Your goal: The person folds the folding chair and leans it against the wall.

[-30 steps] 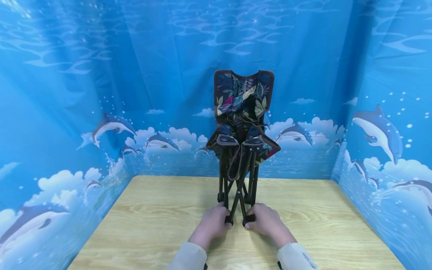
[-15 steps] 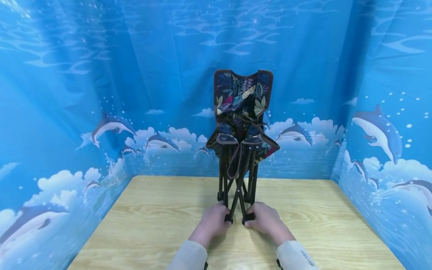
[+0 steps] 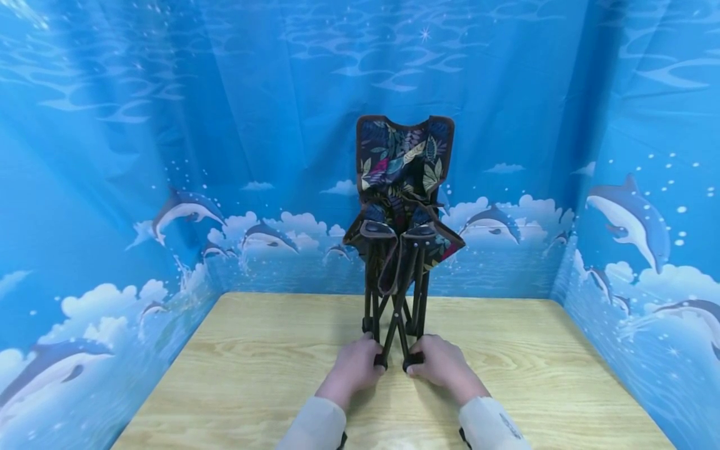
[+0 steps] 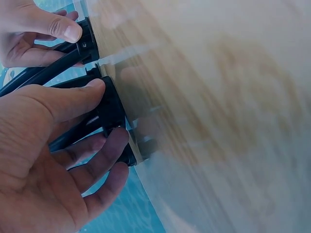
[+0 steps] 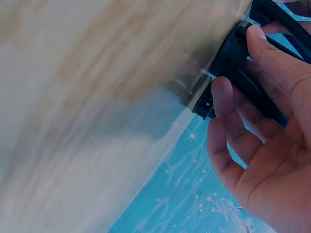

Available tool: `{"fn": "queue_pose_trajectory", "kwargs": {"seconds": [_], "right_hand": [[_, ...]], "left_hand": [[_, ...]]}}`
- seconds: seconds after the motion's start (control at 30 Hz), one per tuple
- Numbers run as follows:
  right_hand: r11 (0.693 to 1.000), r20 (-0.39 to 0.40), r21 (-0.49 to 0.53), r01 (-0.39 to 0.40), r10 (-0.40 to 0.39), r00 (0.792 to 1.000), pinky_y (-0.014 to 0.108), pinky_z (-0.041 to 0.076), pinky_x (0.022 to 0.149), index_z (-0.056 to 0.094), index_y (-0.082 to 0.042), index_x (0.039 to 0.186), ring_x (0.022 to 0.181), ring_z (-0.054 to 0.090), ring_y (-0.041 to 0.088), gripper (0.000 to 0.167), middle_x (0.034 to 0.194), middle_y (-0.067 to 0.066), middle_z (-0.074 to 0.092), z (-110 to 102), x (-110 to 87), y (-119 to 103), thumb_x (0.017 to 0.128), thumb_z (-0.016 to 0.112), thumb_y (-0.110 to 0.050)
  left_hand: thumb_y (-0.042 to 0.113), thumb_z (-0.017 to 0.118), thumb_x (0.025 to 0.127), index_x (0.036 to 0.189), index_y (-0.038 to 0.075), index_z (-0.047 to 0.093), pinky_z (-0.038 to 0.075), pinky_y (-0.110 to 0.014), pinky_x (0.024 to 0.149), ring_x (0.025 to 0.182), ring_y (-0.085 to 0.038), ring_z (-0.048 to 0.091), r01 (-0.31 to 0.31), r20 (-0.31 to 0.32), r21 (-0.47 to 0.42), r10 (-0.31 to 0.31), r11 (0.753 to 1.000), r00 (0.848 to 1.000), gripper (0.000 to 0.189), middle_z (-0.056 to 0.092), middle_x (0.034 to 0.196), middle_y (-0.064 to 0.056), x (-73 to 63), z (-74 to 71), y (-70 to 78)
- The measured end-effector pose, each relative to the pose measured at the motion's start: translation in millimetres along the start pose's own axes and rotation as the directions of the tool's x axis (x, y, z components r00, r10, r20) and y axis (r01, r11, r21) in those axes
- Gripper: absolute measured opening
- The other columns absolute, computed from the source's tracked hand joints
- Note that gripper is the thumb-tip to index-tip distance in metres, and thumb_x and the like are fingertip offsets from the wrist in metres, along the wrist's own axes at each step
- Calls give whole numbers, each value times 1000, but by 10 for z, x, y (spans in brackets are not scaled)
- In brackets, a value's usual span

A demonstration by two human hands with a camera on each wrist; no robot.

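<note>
A small folding camp chair with dark leaf-print fabric stands upright and partly folded at the middle of the table. Its black legs cross in front below the bunched seat. My left hand grips the front left foot of the chair, and my right hand grips the front right one. In the left wrist view, thumb and fingers of the left hand pinch a black plastic foot at the tabletop. The right wrist view has the right hand holding another black foot the same way.
The wooden table spreads out to both sides of the chair. A blue curtain printed with dolphins and clouds hangs right behind the table's back edge and along its left and right sides.
Both hands and the front feet have shifted very slightly away from me and up in the head view. The chair's right side has edged a little inward. Both hands keep their hold.
</note>
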State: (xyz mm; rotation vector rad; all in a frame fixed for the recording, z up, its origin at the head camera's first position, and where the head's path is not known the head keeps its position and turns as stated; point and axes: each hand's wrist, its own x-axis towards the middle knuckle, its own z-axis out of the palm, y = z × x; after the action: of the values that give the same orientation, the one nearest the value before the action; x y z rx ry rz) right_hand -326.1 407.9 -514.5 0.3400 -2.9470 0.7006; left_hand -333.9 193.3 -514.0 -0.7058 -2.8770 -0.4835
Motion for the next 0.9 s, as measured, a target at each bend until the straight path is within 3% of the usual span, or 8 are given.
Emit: {"fn": "queue_pose_trajectory", "kwargs": {"seconds": [0.33, 0.9], "right_hand": [[1000, 2, -9, 1, -1, 1000, 58, 59, 88, 82, -19, 102, 106, 74, 34, 28, 114, 7, 78, 9, 29, 9, 79, 93, -32], [1000, -4, -6, 18, -18, 1000, 57, 59, 89, 81, -22, 95, 103, 74, 32, 21, 111, 6, 79, 9, 69, 17, 80, 93, -32]], "left_hand": [[25, 86, 86, 95, 17, 80, 57, -36, 71, 77, -16, 64, 7, 5, 25, -7, 1000, 1000, 13, 62, 95, 2, 33, 11, -18], [23, 85, 87, 96, 17, 80, 57, -38, 75, 82, -18, 66, 15, 10, -5, -15, 1000, 1000, 12, 65, 99, 0, 82, -12, -36]]}}
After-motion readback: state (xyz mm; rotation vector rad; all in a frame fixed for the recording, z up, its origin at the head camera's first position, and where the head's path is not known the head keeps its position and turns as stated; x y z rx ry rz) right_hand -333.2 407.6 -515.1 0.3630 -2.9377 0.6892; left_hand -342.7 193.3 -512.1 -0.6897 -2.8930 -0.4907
